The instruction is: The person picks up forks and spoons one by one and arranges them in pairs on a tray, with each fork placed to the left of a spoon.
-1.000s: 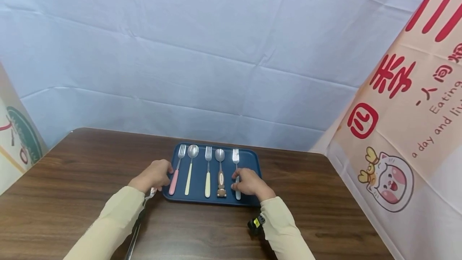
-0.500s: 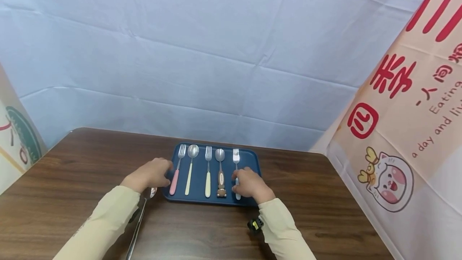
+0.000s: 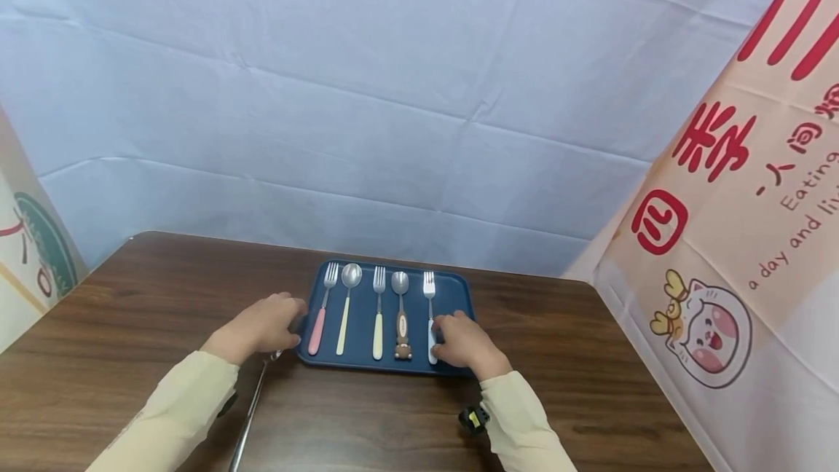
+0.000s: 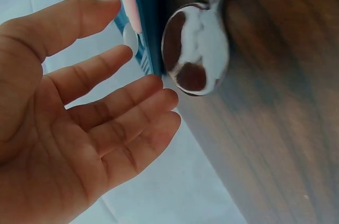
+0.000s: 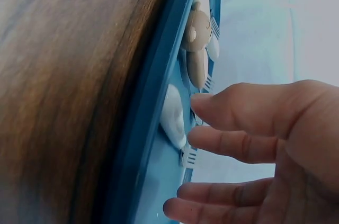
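A blue tray (image 3: 452,297) holds a row of cutlery: a pink-handled fork (image 3: 317,330), a spoon with a thin cream handle (image 3: 342,326), a cream-handled fork (image 3: 377,333), a bear-handled spoon (image 3: 402,323) and a white-handled fork (image 3: 429,285). My left hand (image 3: 267,323) is beside the tray's left end, fingers spread and holding nothing. Below it a long metal spoon (image 3: 247,417) lies on the table, its bowl (image 4: 198,49) plain in the left wrist view. Over the tray's right end, my right hand (image 3: 467,342) hovers beside the white fork's handle (image 5: 172,115), thumb and fingers apart.
The brown wooden table (image 3: 354,421) extends on all sides of the tray. A pale cloth (image 3: 367,108) hangs behind its back edge, and a printed banner (image 3: 741,188) stands along the right. A small black wrist camera (image 3: 473,419) sits below my right sleeve.
My left hand has drifted left, away from the tray and pink fork. My right hand has shifted slightly right, uncovering more of the white fork's handle. The cutlery stays in place.
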### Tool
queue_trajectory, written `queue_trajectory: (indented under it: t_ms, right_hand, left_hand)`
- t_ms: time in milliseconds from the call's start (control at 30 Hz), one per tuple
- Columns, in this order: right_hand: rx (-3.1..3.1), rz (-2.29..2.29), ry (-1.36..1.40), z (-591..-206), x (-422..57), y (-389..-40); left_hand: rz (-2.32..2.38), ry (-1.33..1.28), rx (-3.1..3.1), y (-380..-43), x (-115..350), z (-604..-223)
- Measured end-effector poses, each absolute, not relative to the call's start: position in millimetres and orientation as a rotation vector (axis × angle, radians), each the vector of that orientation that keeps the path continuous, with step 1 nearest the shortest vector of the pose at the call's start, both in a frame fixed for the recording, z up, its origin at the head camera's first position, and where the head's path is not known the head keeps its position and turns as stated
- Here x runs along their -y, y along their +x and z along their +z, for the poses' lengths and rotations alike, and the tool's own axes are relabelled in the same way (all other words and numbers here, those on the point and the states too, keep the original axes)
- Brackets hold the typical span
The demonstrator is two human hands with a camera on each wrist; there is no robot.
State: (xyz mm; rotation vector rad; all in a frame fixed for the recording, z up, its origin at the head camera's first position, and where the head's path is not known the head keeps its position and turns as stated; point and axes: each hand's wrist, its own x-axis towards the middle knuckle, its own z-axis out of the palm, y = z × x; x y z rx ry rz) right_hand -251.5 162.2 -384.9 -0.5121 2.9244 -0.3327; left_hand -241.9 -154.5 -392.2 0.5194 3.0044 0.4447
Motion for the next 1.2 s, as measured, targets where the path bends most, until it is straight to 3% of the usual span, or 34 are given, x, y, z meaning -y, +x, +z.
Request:
queue_trajectory:
  t_ms: [600, 1200]
  right_hand:
    - [-3.051, -0.456, -0.402, -391.7, -196.0, -240.0]
    - [-3.016, -0.541, -0.175, -405.1, -219.7, -234.4]
  left_hand:
    - [0.478, 0.628, -3.084, -206.0, 175.1, -395.9]
    - [0.650, 0.429, -3.009, -180.3, 182.9, -404.5]
